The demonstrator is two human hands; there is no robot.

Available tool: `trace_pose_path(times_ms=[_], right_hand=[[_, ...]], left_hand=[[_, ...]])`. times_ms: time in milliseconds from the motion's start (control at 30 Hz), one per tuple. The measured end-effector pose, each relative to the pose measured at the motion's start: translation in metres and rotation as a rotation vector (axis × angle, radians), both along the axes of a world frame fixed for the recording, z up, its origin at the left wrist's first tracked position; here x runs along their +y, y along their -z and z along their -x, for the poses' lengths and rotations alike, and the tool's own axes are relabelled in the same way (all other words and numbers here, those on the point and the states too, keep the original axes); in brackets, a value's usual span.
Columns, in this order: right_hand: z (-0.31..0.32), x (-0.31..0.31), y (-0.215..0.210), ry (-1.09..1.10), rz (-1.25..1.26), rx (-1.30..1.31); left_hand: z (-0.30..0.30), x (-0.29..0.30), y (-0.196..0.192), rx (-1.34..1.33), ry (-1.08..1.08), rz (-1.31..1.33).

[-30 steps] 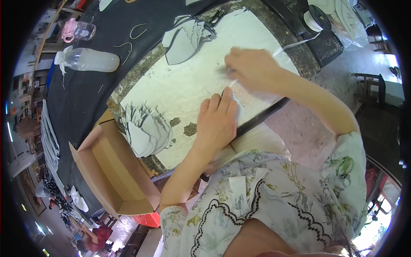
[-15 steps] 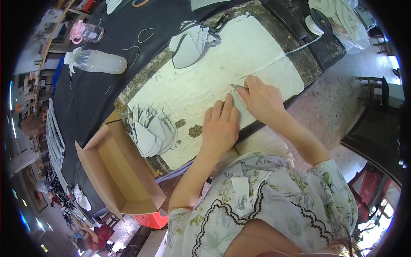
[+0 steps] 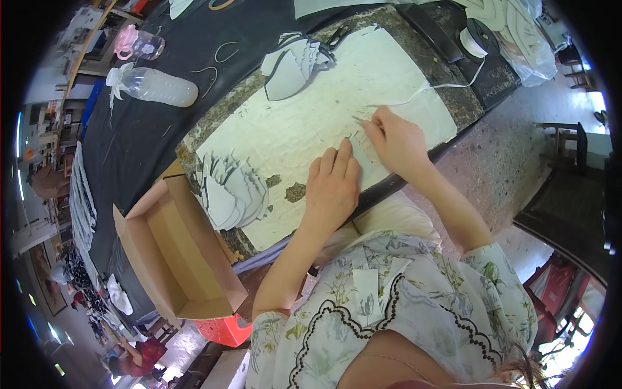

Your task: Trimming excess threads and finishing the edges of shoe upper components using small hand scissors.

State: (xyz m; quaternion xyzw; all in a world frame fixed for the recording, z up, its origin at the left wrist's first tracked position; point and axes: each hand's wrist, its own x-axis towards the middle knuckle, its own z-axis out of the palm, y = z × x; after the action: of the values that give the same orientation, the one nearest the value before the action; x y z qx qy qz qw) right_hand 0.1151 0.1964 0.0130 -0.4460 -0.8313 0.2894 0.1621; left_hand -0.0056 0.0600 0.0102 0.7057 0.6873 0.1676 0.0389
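Note:
My left hand (image 3: 332, 185) lies flat on the white sheet (image 3: 311, 123), fingers stretched out. Its fingertips press near a small pale piece with a dark edge, mostly covered by the fingers. Just right of it, my right hand (image 3: 396, 144) is closed in a pinch on a thin grey pointed tool (image 3: 357, 119); its kind cannot be made out. A narrow white tape (image 3: 447, 85) runs loosely from a black-flanged spool (image 3: 476, 42) to beside the right hand. Fanned stacks of pale cut pieces with dark edges, one far (image 3: 291, 68) and one left (image 3: 232, 193), rest on the sheet.
An open cardboard box (image 3: 188, 246) stands left of my left forearm, above a red plastic stool (image 3: 223, 330). Bottles, one milky (image 3: 159, 87) and one pink-lidded (image 3: 139, 45), lie on the black cloth. Black-handled scissors (image 3: 338, 35) lie behind the far stack. A dark chair (image 3: 564, 194) stands right.
My right hand has drawn slightly away from the left fingertips, lifting the thin tool's tip. The white tape has gone from nearly straight to slack and curved. My left hand stays almost in place.

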Motion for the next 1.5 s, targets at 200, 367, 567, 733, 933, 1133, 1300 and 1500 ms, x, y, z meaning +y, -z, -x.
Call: trace_pose_path(times_ms=[200, 367, 567, 733, 933, 1133, 1300, 1500], right_hand=[[-0.015, -0.005, -0.011, -0.012, 0.043, 0.219], [-0.017, 0.002, -0.002, 0.010, 0.130, 0.284], [-0.024, 0.030, -0.005, -0.156, -0.145, 0.371], [-0.021, 0.044, -0.005, -0.131, -0.297, 0.182], [-0.021, 0.029, 0.001, -0.421, -0.174, 0.166], [-0.018, -0.002, -0.037, -0.847, -0.052, 0.287], [-0.001, 0.024, -0.028, -0.589, 0.584, 0.552], [0.016, 0.037, -0.037, -0.319, 0.984, 0.657]], left_hand=[[-0.018, -0.035, 0.004, -0.089, 0.037, -0.041], [0.038, -0.078, -0.013, -0.048, -0.099, -0.438], [0.118, -0.131, -0.043, 0.318, -0.515, 0.085], [0.120, -0.073, -0.062, -0.039, -0.507, -0.400], [0.172, 0.106, -0.024, -0.286, -0.269, -0.390], [0.117, 0.113, -0.032, -0.477, -0.337, 0.252], [0.071, 0.052, -0.015, -0.304, -0.409, -0.237], [0.049, 0.021, -0.011, -0.233, -0.491, -0.129]])
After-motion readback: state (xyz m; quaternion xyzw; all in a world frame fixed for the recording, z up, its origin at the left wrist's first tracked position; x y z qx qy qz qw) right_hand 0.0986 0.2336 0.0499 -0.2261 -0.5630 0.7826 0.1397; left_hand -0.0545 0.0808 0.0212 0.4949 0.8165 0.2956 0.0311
